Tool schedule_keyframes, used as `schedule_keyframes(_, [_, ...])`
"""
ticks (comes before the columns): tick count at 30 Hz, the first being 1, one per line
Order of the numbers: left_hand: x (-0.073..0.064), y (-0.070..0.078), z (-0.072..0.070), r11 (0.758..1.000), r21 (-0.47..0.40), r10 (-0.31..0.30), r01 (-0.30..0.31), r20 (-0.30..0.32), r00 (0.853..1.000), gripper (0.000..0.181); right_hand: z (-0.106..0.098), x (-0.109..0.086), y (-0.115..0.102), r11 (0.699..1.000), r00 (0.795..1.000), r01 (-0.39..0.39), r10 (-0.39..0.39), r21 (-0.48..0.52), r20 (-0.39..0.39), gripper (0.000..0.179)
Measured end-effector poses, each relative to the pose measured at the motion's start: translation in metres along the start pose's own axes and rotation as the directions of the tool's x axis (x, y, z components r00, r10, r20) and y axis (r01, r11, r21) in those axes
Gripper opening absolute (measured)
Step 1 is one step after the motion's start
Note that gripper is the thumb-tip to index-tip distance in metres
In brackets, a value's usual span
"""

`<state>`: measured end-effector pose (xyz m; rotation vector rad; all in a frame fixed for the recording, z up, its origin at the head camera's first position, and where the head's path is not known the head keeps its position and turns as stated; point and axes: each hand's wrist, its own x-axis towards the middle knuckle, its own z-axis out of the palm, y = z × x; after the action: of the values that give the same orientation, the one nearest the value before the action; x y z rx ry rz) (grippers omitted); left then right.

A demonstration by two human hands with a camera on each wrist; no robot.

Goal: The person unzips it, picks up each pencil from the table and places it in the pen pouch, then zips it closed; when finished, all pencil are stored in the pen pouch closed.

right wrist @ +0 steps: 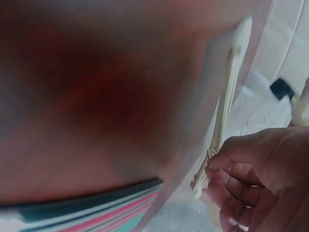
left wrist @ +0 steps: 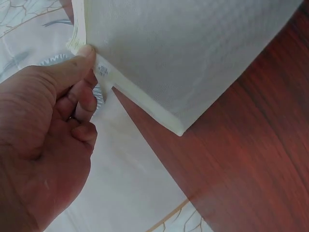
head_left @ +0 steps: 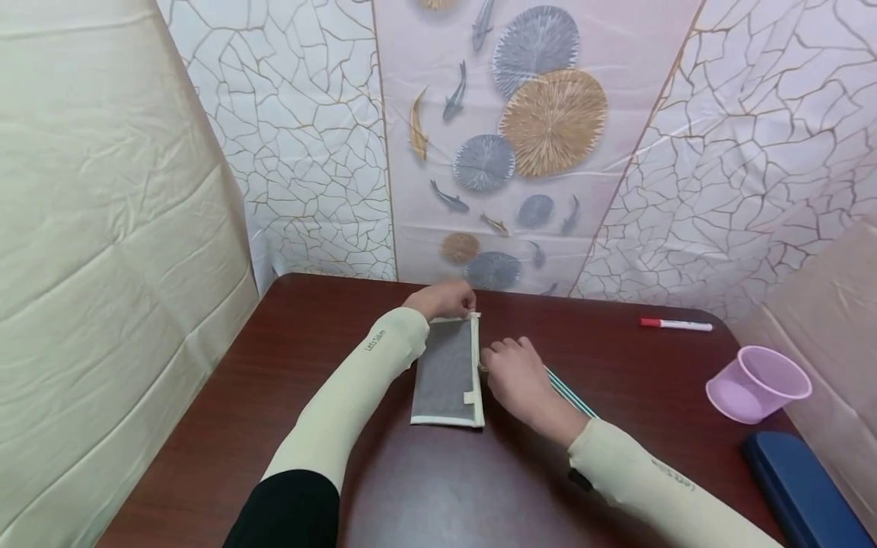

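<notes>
Both hands (head_left: 444, 300) (head_left: 519, 383) pinch a rectangular grey pouch (head_left: 443, 373) with pale cream edging.

Left hand (left wrist: 48, 130): we pinch a corner of the gray pouch (left wrist: 178, 53) with our thumb and a finger.
Pouch edge (left wrist: 147, 104): pale, slanting down from our thumb.
Tag (left wrist: 103, 70): white, by our thumb, its dark print too tiny for us to read.
Table (left wrist: 241, 145): red-brown wood, past the pouch.
Sheet (left wrist: 128, 159): pale, with gray shapes and brown lines, behind our hand.

A dark brown table (head_left: 308, 335) before a gold-veined white backdrop (head_left: 315, 137), pale cloth (head_left: 116, 251) on both sides.
</notes>
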<state>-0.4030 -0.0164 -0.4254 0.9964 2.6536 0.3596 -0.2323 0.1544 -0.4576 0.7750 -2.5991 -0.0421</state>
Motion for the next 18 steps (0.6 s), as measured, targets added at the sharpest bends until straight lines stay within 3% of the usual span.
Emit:
schedule_keyframes(5, [0.001,-0.005,-0.001,0.994,0.107,-0.031,0.036,-0.048,0.998,0.016,-0.010,-0.029,-0.020,0.996,0.995,0.089,-0.089,0.008,-0.034,0.017])
schedule_keyframes(9, [0.001,-0.011,0.001,0.993,0.113,-0.026,0.034,-0.072,0.997,0.017,-0.019,-0.050,-0.029,0.992,0.990,0.125,-0.125,0.004,-0.062,0.019])
schedule_keyframes(13, [0.002,-0.011,0.003,0.994,0.111,0.010,0.000,-0.091,0.996,0.012,-0.026,-0.058,-0.022,0.994,0.993,0.109,-0.107,0.032,-0.058,0.019])
schedule_keyframes(18, [0.000,-0.008,0.004,0.998,0.052,0.032,-0.026,-0.124,0.992,0.011,-0.030,-0.055,-0.004,0.976,0.995,0.104,-0.102,0.191,-0.019,0.023])
